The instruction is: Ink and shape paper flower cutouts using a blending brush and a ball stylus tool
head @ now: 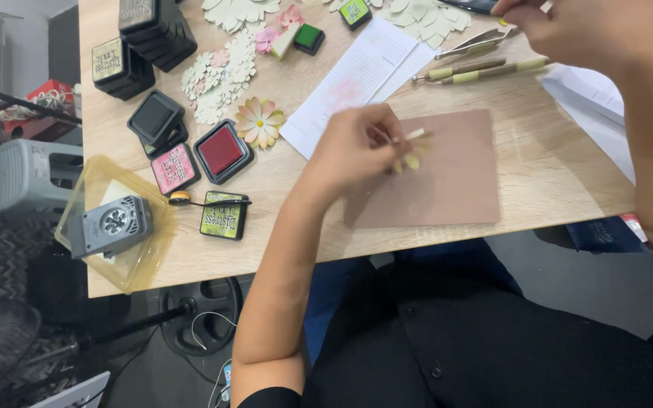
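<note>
My left hand (357, 147) is closed around a thin pale stick and a small yellow-green paper flower (410, 160), held just over a brown mat (447, 174) on the wooden table (553, 174). My right hand (561, 26) is raised at the far right edge of the table, fingers pinched near metal tweezers (478, 41); whether it grips anything is unclear. Two green-handled tools (485, 70) lie just below that hand.
Ink pads sit at left: a red open one (222, 151), a pink one (174, 168), a green one (224, 215) and black stacks (156, 26). Paper flowers (260, 121) and petals (221, 75), a lined sheet (357, 79) and a clear tray with a grey punch (111, 223) are nearby.
</note>
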